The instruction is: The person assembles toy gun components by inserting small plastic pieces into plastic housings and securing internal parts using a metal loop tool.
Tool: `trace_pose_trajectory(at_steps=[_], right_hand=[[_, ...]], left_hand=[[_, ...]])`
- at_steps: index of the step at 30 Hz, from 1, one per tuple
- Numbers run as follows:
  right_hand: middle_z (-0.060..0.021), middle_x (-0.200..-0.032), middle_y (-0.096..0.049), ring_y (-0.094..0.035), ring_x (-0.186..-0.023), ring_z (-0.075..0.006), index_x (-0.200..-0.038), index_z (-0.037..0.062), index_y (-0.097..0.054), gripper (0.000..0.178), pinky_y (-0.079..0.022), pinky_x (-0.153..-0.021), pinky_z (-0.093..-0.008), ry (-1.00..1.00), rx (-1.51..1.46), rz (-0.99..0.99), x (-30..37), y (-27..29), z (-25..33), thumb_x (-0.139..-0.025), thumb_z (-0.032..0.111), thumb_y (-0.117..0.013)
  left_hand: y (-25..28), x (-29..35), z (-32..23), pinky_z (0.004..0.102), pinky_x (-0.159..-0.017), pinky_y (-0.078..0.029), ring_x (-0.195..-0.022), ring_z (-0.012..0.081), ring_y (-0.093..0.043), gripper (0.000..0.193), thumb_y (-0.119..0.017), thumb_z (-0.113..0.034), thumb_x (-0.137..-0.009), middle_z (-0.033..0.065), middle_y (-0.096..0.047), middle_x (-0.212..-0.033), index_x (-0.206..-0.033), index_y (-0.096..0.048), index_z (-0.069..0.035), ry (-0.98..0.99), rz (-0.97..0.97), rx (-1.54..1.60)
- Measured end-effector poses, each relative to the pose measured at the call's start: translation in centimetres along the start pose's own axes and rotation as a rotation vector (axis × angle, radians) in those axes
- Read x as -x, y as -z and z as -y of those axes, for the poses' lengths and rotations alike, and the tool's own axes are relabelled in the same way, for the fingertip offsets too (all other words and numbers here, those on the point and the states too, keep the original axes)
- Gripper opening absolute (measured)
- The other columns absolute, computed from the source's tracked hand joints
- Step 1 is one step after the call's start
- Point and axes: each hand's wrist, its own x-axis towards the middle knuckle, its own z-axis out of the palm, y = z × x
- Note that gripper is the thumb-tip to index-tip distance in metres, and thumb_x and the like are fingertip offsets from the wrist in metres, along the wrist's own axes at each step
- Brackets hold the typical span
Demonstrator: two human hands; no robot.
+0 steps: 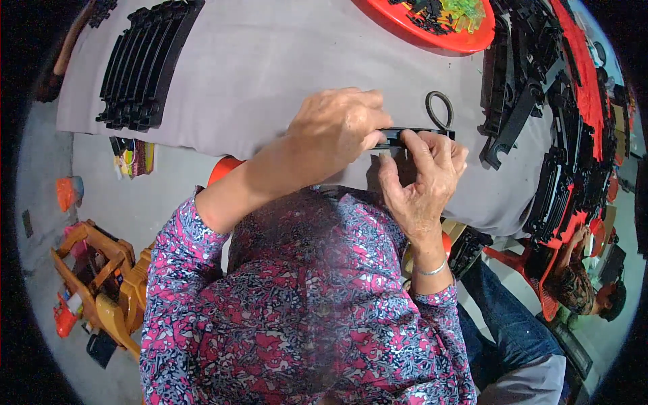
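Observation:
Both hands meet over the grey cloth near the front edge of the table. Between them lies a long, narrow black plastic piece [393,137]. My left hand [337,127] pinches its left end, with the fingertips bent down onto it. My right hand [426,177] grips the piece farther right, thumb below and fingers curled over the top. Fingers cover much of the piece, so its full shape is hidden. Just beyond my right fingers, a dark oval loop [439,109] rests on the cloth; what it belongs to cannot be made out.
A row of black plastic pieces [144,64] lies at the far left. At the back, a red tray [378,23] holds small black and yellow-green parts. More black pieces [516,121] pile up on the right. Another person [580,280] is at far right; wooden chairs [101,263] stand lower left.

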Motion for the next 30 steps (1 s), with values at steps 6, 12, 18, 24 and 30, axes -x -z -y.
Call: trace_pose_trajectory(at_steps=[6,12,18,24,30], right_hand=[[-0.0119,-0.101,-0.057,-0.047,-0.095,-0.0316,-0.108,0.0074,-0.065,0.047,-0.038,-0.083,-0.0429,0.002,0.008,0.100,-0.1,0.3,0.0,-0.065,0.025,-0.077],[-0.0122,-0.101,-0.057,-0.048,-0.095,-0.0311,-0.107,0.0067,-0.064,0.044,-0.038,-0.086,-0.0427,0.022,-0.046,0.108,-0.1,0.1,-0.4,-0.067,0.019,-0.077],[-0.0109,-0.099,-0.060,-0.051,-0.091,-0.0288,-0.103,0.0061,-0.066,0.038,-0.039,-0.084,-0.0422,0.044,-0.148,-0.002,0.2,-0.4,-1.3,-0.068,0.015,-0.077],[0.0000,-0.099,-0.063,-0.053,-0.095,-0.0271,-0.103,0.0146,-0.069,0.033,-0.040,-0.083,-0.0413,0.142,-0.019,-0.031,0.4,-1.0,-1.0,-0.070,0.012,-0.074],[-0.0028,-0.094,-0.064,-0.054,-0.093,-0.0275,-0.102,0.0117,-0.070,0.035,-0.041,-0.085,-0.0401,0.125,-0.017,0.010,0.2,-0.8,-0.5,-0.068,0.007,-0.072]], left_hand=[[0.7,-0.7,-0.7,0.0384,-0.067,-0.052,-0.081,0.0264,-0.063,0.016,-0.071,-0.013,-0.078,0.0091,-0.057,-0.081,-0.090,-0.068,-0.003,-0.025,0.038,-0.063],[0.5,-0.5,-0.9,0.0394,-0.069,-0.051,-0.082,0.0273,-0.063,0.014,-0.070,-0.011,-0.079,0.0095,-0.057,-0.081,-0.090,-0.068,-0.003,-0.032,-0.024,-0.093],[0.2,-0.4,-0.7,0.0425,-0.072,-0.051,-0.087,0.0299,-0.064,0.013,-0.067,-0.013,-0.081,0.0103,-0.059,-0.084,-0.090,-0.068,-0.004,0.061,0.037,-0.058],[0.9,-1.4,-1.0,0.0449,-0.073,-0.050,-0.085,0.0338,-0.063,0.012,-0.065,-0.012,-0.080,0.0123,-0.062,-0.084,-0.088,-0.067,-0.003,0.133,0.040,0.009],[0.6,-1.7,-1.0,0.0453,-0.073,-0.049,-0.083,0.0363,-0.062,0.014,-0.064,-0.011,-0.078,0.0144,-0.061,-0.082,-0.089,-0.067,-0.001,0.200,0.100,0.055]])
